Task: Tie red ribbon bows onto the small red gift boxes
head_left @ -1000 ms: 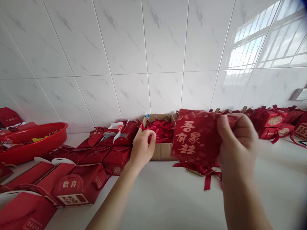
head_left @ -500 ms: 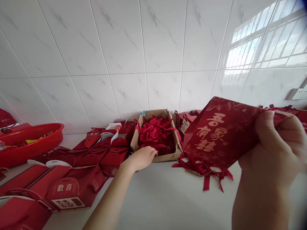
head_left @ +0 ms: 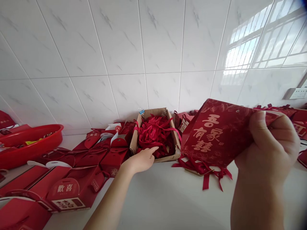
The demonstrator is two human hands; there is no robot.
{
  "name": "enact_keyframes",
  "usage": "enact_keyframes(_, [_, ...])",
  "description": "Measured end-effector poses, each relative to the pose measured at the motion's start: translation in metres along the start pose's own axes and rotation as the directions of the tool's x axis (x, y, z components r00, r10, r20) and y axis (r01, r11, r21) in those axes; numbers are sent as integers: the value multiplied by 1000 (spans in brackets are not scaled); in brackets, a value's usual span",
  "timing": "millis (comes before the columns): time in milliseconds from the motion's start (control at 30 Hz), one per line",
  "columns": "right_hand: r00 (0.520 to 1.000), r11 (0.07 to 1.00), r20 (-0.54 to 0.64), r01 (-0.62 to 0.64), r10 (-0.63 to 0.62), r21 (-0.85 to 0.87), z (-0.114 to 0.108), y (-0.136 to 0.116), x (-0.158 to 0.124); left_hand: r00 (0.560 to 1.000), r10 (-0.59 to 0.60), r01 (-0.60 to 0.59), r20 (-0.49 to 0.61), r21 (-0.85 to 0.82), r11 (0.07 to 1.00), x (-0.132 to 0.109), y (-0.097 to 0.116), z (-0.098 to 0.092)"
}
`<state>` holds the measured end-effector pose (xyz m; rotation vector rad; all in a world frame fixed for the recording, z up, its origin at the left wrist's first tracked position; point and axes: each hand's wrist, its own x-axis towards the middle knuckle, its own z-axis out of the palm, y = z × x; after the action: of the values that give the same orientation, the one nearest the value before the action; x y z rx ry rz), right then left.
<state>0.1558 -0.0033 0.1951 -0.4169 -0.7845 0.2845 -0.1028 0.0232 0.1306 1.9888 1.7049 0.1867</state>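
Observation:
A red card bag with gold characters [head_left: 216,134] is raised at the right, with my right hand [head_left: 273,134] pinching its upper right edge. My left hand [head_left: 144,158] is over the front rim of a cardboard box [head_left: 168,158], index finger stretched out and the other fingers curled. Tangled red ribbons [head_left: 155,132] fill that box, just beyond the finger. Whether the left fingers pinch anything cannot be made out. More red ribbons [head_left: 203,169] lie on the table below the bag.
Several red gift boxes [head_left: 64,188] cover the left side of the white table [head_left: 148,198]. A red basin [head_left: 48,140] stands at the far left. Other red boxes [head_left: 185,118] line the tiled wall, where a white socket [head_left: 297,93] sits at right.
My left index finger has stretched out over the ribbons. The red bag and my right hand have shifted slightly left in the view.

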Motion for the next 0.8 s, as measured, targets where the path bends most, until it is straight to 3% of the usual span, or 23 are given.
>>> enact_keyframes(100, [1000,1000,8,-6,6,-2,0,0,-1,998,40,-44,-52,-67,997,3,-4,0])
enact_keyframes(167, [1000,1000,10,-10,10,4,0,0,0,978,116,-137,-175,-116,984,8,-5,0])
enact_keyframes(233, [1000,1000,7,-4,4,13,-1,1,0,913,161,-236,-376,-162,958,15,-6,-1])
enact_keyframes(300, [1000,1000,10,-5,5,21,-1,2,1,817,107,-306,-567,-268,913,21,-7,-4])
enact_keyframes(367, [999,999,20,-28,27,22,-2,4,2,720,0,-418,-694,-433,798,22,-7,-10])
enact_keyframes(433, [997,998,33,-64,64,23,-3,6,3,668,-91,-545,-738,-569,616,15,-6,-19])
enact_keyframes(500, [997,997,42,-73,72,26,-3,7,3,690,-150,-574,-708,-661,483,4,-6,-30])
enact_keyframes(533, [996,997,46,-73,72,26,-3,8,3,711,-164,-557,-684,-690,463,-2,-6,-35])
enact_keyframes(600, [996,998,51,-67,66,14,-3,8,3,722,-167,-518,-671,-685,513,-13,-7,-42])
enact_keyframes(667, [995,997,61,-81,81,-2,-3,8,1,671,-156,-468,-725,-578,669,-21,-8,-47])
enact_keyframes(733, [992,995,73,-99,100,-13,-3,8,1,619,-134,-331,-773,-413,848,-27,-9,-49])
enact_keyframes(800, [991,992,77,-108,113,-60,-4,9,1,622,-119,-174,-774,-285,942,-34,-9,-51])
